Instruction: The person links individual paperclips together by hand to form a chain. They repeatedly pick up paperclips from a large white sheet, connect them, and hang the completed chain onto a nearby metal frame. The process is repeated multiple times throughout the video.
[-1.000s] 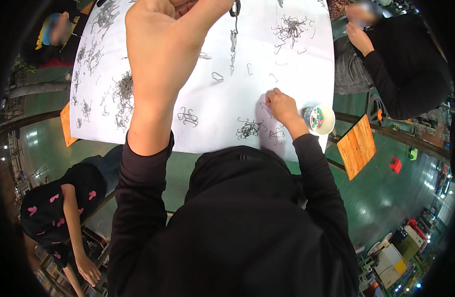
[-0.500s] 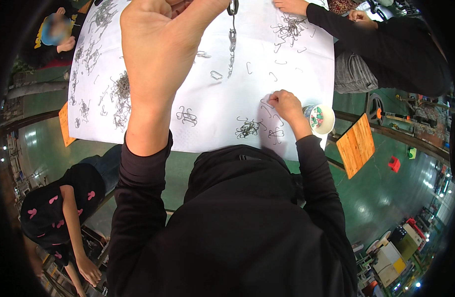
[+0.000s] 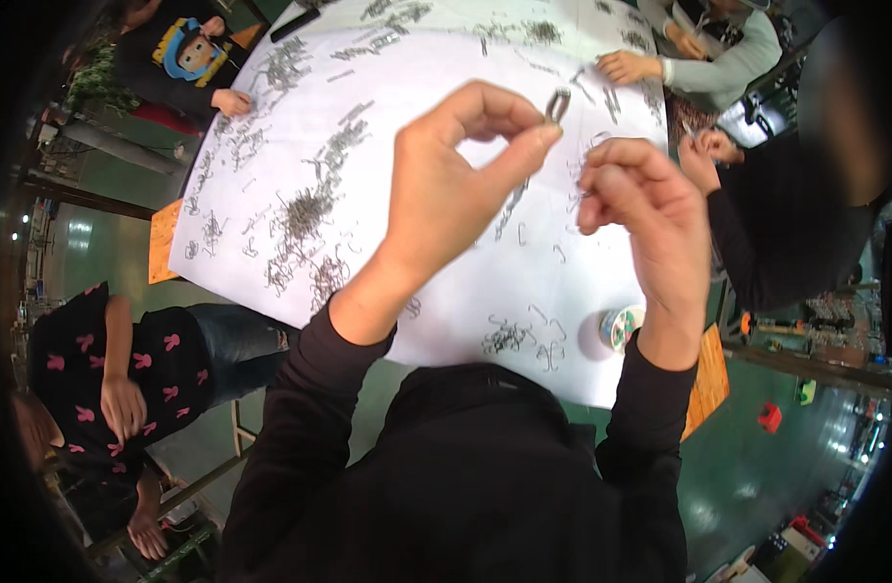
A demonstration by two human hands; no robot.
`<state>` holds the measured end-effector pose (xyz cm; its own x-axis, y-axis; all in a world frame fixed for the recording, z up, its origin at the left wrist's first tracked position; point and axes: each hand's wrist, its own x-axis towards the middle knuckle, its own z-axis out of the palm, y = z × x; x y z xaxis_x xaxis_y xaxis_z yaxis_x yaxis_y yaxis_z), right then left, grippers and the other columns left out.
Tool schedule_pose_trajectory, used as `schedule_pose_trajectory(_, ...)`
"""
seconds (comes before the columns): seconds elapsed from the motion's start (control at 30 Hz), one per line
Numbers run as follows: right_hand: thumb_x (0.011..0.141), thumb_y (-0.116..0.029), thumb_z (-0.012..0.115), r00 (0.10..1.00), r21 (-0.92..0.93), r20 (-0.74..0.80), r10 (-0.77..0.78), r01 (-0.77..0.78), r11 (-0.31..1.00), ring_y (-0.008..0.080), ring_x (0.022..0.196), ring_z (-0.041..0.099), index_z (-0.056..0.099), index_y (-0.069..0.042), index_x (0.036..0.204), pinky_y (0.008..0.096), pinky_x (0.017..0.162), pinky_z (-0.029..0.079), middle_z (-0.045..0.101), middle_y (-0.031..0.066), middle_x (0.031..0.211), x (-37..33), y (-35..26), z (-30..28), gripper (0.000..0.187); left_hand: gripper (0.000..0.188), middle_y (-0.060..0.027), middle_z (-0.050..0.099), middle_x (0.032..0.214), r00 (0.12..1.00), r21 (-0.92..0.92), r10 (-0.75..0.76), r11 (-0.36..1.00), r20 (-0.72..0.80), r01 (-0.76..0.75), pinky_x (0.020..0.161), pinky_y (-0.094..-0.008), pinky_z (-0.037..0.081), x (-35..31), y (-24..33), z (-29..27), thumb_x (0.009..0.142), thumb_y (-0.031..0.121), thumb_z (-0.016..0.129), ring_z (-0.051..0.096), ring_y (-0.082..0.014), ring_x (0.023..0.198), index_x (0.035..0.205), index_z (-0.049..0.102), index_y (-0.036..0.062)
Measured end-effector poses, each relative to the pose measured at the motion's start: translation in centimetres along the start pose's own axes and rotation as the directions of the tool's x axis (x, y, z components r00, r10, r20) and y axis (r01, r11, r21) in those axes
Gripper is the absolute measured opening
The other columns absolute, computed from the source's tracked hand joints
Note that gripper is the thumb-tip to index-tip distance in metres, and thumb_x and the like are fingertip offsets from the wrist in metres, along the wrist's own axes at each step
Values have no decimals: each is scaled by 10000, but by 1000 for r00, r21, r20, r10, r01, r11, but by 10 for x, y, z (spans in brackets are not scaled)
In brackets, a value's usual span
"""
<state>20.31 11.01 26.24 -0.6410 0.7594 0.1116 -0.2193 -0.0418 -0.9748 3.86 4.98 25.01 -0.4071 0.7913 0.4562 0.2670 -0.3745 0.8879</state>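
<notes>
My left hand point(image 3: 470, 175) is raised over the white-covered table, thumb and forefinger pinching the end link of a metal chain point(image 3: 559, 105). Part of what looks like this chain shows below the hand, blurred against the white sheet. To its right, my right hand point(image 3: 655, 209) is also up in the air, apart from the chain, with its fingers curled and the fingertips together. Whatever is in those fingertips is too small and blurred to name. Loose bent wire hooks point(image 3: 504, 335) lie in a small pile near the table's front edge.
A white cup point(image 3: 621, 328) with coloured marks stands at the near right. A larger heap of wire hooks point(image 3: 308, 212) spreads across the left. Co-workers' hands are at the far edge, including one hand point(image 3: 628, 68) on the table. Another person point(image 3: 125, 360) stands at the left.
My right hand has lifted off the table beside the cup and come up near the left. My left hand has moved right, with the chain still in it. The whole view has shifted.
</notes>
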Motion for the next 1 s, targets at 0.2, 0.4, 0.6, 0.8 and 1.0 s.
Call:
schedule_pose_trajectory(0.2, 846, -85, 610, 972, 63, -52, -229, 232, 971, 73, 730, 546, 609, 16, 942, 199, 660, 443, 610, 33, 843, 20, -39, 23, 139, 94, -60, 652, 748, 995, 83, 96, 992, 12, -97, 703, -245, 487, 4, 20, -2, 754, 25, 670, 615, -116, 711, 811, 604, -12)
schedule_pose_trajectory(0.4, 844, -87, 621, 940, -62, -163, -299, 292, 954, 51, 795, 499, 607, 10, 925, 179, 754, 389, 593, 2, 863, 28, -32, 40, 127, 109, -64, 655, 757, 995, 42, 98, 994, 21, -99, 704, -247, 488, 3, 20, -5, 751, 34, 676, 622, -127, 711, 813, 600, -13)
schedule_pose_trajectory(0.6, 860, -88, 601, 919, -24, -156, -363, 363, 931, 46, 726, 468, 592, 6, 970, 165, 667, 365, 566, -9, 802, 24, -33, 47, 145, 106, -53, 671, 798, 999, -22, 33, 999, -24, -33, 699, -238, 466, 8, -26, -23, 835, 107, 612, 610, -114, 736, 878, 652, 19)
schedule_pose_trajectory(0.8, 914, -77, 495, 904, -88, -121, -411, 402, 911, 67, 664, 456, 529, 35, 1041, 152, 521, 310, 545, 101, 994, 19, -44, 42, 172, 93, -64, 664, 770, 931, 701, -365, 668, 15, 250, 710, -301, 483, -13, -216, -50, 775, 137, 635, 622, -187, 723, 835, 693, 96)
schedule_pose_trajectory(1.0, 931, -69, 461, 902, -108, -64, -427, 420, 901, 66, 643, 468, 517, 40, 1036, 137, 472, 331, 541, 131, 995, 18, -47, 39, 162, 79, -52, 608, 862, 887, 922, -323, 311, 330, -230, 722, -374, 455, -57, -270, -58, 770, 134, 592, 573, -211, 850, 838, 618, 105)
